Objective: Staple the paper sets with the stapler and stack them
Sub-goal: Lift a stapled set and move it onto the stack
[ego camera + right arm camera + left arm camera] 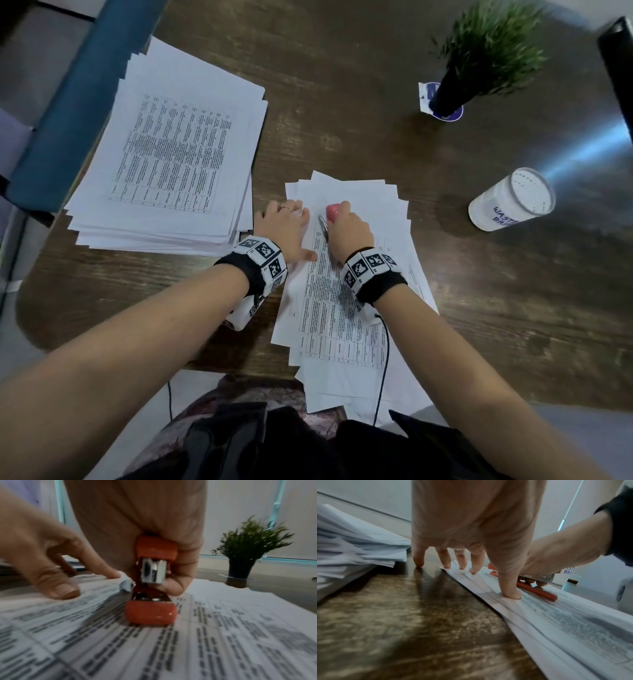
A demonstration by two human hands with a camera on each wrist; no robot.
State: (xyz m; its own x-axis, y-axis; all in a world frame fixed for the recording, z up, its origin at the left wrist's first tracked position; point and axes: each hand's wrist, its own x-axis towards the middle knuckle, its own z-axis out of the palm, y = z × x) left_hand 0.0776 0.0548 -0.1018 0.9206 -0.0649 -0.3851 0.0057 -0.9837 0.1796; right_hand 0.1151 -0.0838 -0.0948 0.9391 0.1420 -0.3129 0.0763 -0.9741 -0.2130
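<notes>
A loose pile of printed paper sets (pixel 346 308) lies in front of me on the dark wooden table. My left hand (pixel 284 229) presses flat on the pile's left edge, fingers spread (pixel 510 595) and straight. My right hand (pixel 349 229) grips a small orange-red stapler (pixel 150 582) at the top left corner of the top set. The stapler's base (pixel 537 591) rests on the paper. A crumpled sheet corner (pixel 126 584) sits at its mouth. A thick stack of papers (pixel 171 161) lies to the left.
A potted green plant (pixel 479 61) stands at the back right on a blue-and-white label. A white cylindrical container (pixel 513 200) lies on its side to the right. A blue chair back (pixel 72 102) borders the table's left edge. Wrist cables (pixel 383 363) hang over the near edge.
</notes>
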